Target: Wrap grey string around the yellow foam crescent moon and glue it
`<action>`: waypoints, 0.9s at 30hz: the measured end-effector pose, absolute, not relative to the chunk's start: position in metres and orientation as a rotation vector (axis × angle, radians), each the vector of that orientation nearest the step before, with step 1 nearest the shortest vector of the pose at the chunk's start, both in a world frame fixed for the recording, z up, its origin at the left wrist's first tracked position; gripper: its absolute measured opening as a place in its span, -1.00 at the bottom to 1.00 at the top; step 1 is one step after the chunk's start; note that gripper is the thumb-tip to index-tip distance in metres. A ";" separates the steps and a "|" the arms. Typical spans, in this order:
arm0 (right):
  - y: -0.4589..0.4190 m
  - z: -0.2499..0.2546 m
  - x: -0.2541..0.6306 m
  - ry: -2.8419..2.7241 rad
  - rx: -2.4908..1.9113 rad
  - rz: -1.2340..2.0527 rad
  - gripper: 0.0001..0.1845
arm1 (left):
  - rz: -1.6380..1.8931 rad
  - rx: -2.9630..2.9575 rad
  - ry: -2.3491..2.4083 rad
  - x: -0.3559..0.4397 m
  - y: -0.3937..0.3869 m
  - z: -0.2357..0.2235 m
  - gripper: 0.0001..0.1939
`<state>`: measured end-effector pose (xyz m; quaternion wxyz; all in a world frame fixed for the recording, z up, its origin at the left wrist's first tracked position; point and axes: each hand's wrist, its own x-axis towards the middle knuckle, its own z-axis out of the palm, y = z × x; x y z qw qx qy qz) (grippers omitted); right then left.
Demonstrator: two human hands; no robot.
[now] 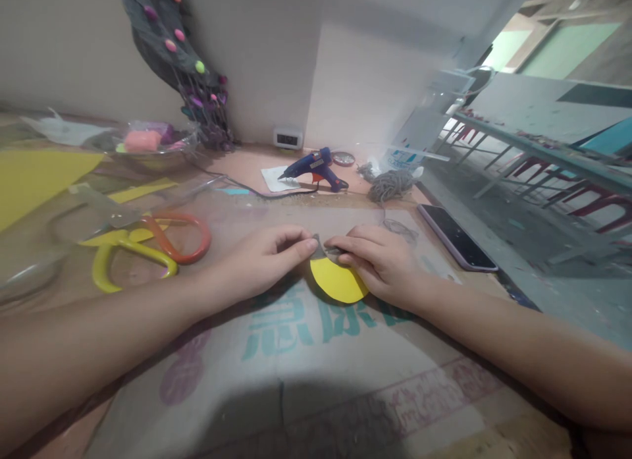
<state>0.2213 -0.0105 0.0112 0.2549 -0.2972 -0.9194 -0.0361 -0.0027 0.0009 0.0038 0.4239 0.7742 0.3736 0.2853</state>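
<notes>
A yellow paper disc lies on a printed cardboard sheet in the middle of the table. At its top edge sits a small grey piece, too small to name. My left hand has its fingers curled, with the fingertips pressing on that grey piece. My right hand is closed too, pinching the disc's upper edge from the right. The two hands almost touch above the disc.
Orange-handled and yellow-handled scissors lie at the left beside yellow paper scraps. A blue glue gun and grey twine sit at the back. A phone lies at the right near the table edge.
</notes>
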 end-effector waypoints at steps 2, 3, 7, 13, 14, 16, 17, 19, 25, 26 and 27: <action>-0.011 0.011 0.222 -2.496 -0.815 -0.095 -0.68 | 0.718 1.941 0.943 -0.003 0.001 0.004 -0.66; -0.011 0.011 0.222 -2.486 -0.823 -0.091 -0.68 | 0.717 1.947 0.948 -0.003 0.001 0.004 -0.66; -0.011 0.010 0.224 -2.436 -0.879 -0.061 -0.69 | 0.703 1.978 0.963 -0.002 0.000 0.005 -0.65; -0.015 0.013 0.222 -2.499 -0.869 -0.135 -0.61 | 0.706 1.994 0.985 -0.002 -0.001 0.009 -0.65; -0.016 0.013 0.222 -2.511 -0.843 -0.168 -0.59 | 0.707 1.996 0.985 -0.002 -0.001 0.009 -0.65; -0.018 0.013 0.221 -2.523 -0.804 -0.224 -0.57 | 0.695 1.995 0.986 -0.002 -0.001 0.009 -0.65; -0.018 0.013 0.221 -2.525 -0.802 -0.236 -0.57 | 0.687 1.994 0.985 -0.002 -0.001 0.009 -0.64; -0.017 0.011 0.220 -2.517 -0.842 -0.210 -0.61 | 0.676 1.995 0.983 -0.002 -0.001 0.008 -0.64; -0.011 0.004 0.221 -2.445 -0.859 -0.054 -0.78 | 0.672 1.995 1.006 -0.002 0.001 0.005 -0.64; -0.010 0.003 0.221 -2.445 -0.855 -0.048 -0.79 | 0.672 2.004 1.012 -0.002 0.001 0.005 -0.66; -0.010 0.003 0.221 -2.445 -0.849 -0.044 -0.80 | 0.672 2.016 1.016 -0.002 0.001 0.005 -0.67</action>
